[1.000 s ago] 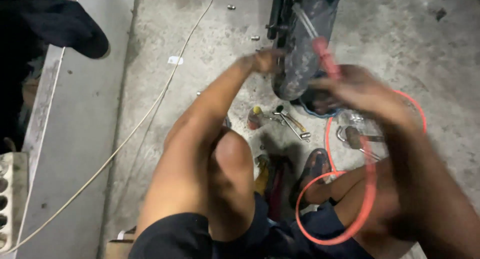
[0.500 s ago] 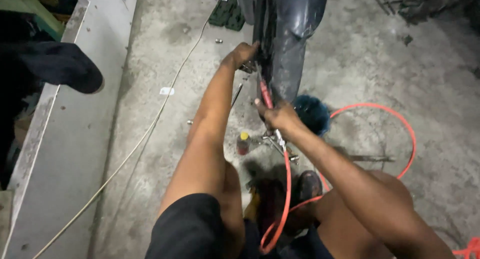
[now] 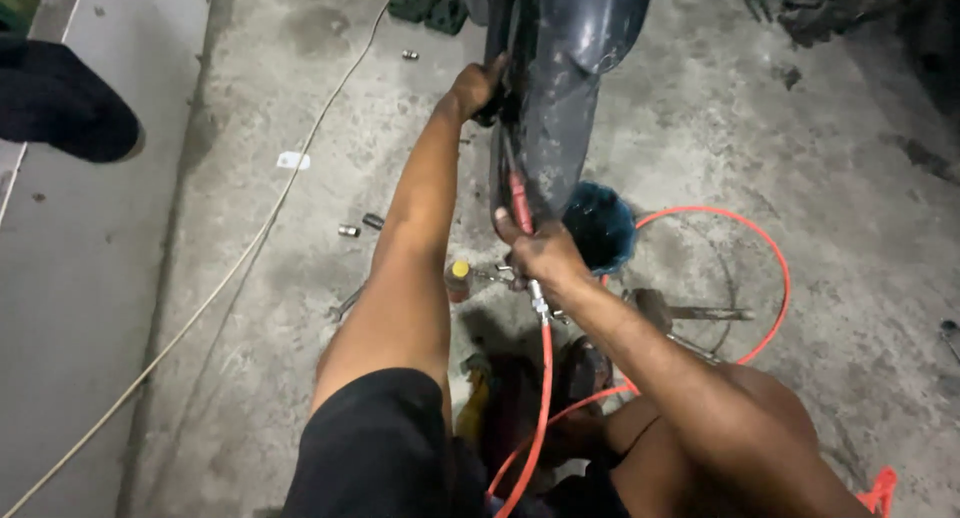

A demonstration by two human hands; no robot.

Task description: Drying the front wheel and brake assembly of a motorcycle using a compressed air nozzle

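Outdoors perhaps, stained concrete floor, right hand grip closed on orange hose, left hand gripping dark mudguard

Orange hose, dark grey fender, blue tub.

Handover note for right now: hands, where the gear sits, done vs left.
Left hand: gripping at the side of the dark mudguard, fingers hidden behind it.
Right hand: closed around the red air tool, tip up against the mudguard's lower edge.
Orange hose: runs from the tool, loops on the concrete floor.
Blue tub beside the right hand; small yellow-capped bottle below.
Done/left: cannot tell; tool in contact.
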